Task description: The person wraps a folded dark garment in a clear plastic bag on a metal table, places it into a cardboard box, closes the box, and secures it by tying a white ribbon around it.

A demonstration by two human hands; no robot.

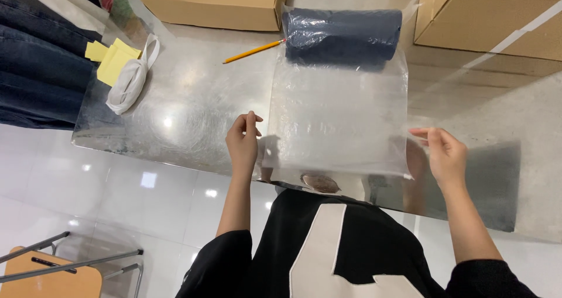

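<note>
A clear plastic bag [336, 122] lies flat on the shiny metal table [193, 110], with a rolled dark blue garment [342, 36] inside its far end. My left hand [243, 143] pinches the bag's near left corner. My right hand [445, 154] holds the bag's near right edge between thumb and fingers. Both hands sit at the open near end, close to the table's front edge.
A yellow pencil [254, 51] lies left of the roll. White folded cloth [130, 81] and yellow paper slips [114, 58] lie at far left beside stacked dark jeans [35, 64]. Cardboard boxes [213, 2] stand at the back. A wooden stool [52, 274] is below left.
</note>
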